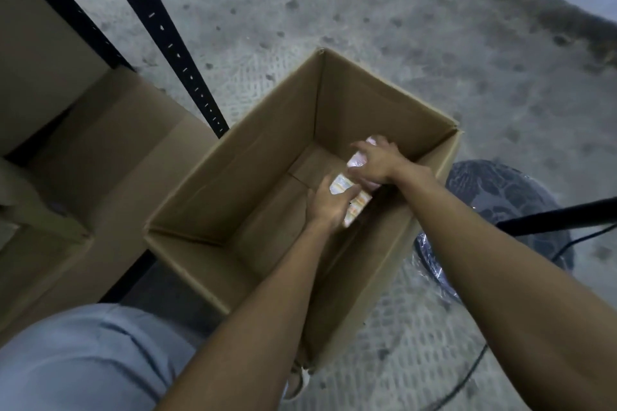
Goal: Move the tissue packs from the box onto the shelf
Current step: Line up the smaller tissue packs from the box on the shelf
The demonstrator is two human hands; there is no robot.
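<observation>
Both arms were down in the open cardboard box (267,130) on the floor. The left hand (325,205) was curled round a tissue pack (357,202) by the right wall, and the right hand (375,160) clutched a second pack (354,161) just beyond it. The shelf (187,66) stood off left, well apart.

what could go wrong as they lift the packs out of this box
The left hand and right hand grip glossy packs deep in the box; the wrap may slip, or a pack may catch on the walls. A cable and a round base lie beside the box, a possible trip when turning to the shelf.
</observation>
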